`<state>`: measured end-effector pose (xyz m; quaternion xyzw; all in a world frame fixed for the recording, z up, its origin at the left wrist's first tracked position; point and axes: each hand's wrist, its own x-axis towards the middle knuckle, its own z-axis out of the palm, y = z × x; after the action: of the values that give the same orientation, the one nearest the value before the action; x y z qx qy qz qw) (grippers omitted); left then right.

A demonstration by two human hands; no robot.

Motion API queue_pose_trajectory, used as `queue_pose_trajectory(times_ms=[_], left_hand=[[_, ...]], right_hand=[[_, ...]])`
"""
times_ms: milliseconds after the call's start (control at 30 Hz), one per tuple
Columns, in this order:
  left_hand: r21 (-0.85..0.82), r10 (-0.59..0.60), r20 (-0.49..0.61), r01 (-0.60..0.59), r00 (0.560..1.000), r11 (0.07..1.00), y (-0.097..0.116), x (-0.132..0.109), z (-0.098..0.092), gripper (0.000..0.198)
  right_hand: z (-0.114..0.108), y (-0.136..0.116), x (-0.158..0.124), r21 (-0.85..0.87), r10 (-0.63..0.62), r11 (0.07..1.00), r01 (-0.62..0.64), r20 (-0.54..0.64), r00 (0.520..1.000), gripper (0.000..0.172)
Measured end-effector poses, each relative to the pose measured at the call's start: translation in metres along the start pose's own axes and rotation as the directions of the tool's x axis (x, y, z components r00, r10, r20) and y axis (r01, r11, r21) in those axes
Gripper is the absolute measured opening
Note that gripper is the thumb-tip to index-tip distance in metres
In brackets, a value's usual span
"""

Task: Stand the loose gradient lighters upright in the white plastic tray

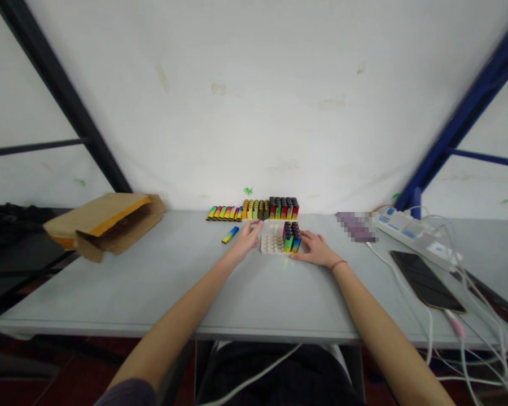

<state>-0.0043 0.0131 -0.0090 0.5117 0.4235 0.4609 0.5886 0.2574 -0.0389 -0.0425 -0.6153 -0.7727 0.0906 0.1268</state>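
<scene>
A white tray (272, 246) with rows of round holes lies on the table before me. Upright sticks with rainbow-coloured bodies and black tops (292, 238) fill its right part, while holes show in its left part. My right hand (315, 248) grips the tray's right end, thumb at the front corner and fingers along the side. Just above the tray's left end, my left hand (249, 237) is closed in a pinch; a small dark bit shows at its fingertips, too small to name. Left of that hand, a single blue-yellow stick (230, 234) lies flat.
By the wall stand a yellow-topped block of sticks (255, 210) and a black-topped one (284, 208), beside a row lying flat (224, 213). An opened cardboard envelope (105, 220) is at left. At right lie a phone (425, 280), a power strip (419, 234) and loose white cables.
</scene>
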Motion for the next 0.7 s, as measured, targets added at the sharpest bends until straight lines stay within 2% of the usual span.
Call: queue_pose_trajectory(times_ms=[100,200,333,467,600,700], left_hand=[[-0.126,0.004,-0.002,-0.004,1.0,0.992,0.002,-0.009,0.007,0.027],[-0.241,-0.067,-0.04,0.055,0.997,0.969,0.004,-0.013,0.008,0.03],[-0.383,-0.134,-0.022,0.115,0.991,0.917,0.007,-0.015,0.004,0.042],[-0.39,-0.105,-0.034,0.083,0.994,0.917,0.005,-0.017,0.001,0.054],[-0.378,-0.064,-0.054,0.039,0.996,0.925,0.002,-0.017,0.004,0.056],[-0.39,-0.072,-0.038,0.051,0.997,0.919,0.001,-0.016,0.006,0.055]], right_hand=[[0.0,0.001,0.0,-0.006,-0.004,1.0,0.004,0.001,1.0,0.089],[0.0,0.002,0.0,-0.008,0.004,1.0,-0.004,0.001,1.0,0.088],[-0.001,0.003,-0.001,-0.011,0.002,1.0,-0.002,0.002,1.0,0.086],[-0.002,0.004,-0.001,-0.022,0.005,1.0,-0.005,0.005,1.0,0.088],[-0.002,0.005,-0.001,-0.03,0.01,1.0,-0.009,0.016,1.0,0.088],[-0.002,0.005,-0.001,-0.031,0.015,0.999,-0.014,0.02,1.0,0.089]])
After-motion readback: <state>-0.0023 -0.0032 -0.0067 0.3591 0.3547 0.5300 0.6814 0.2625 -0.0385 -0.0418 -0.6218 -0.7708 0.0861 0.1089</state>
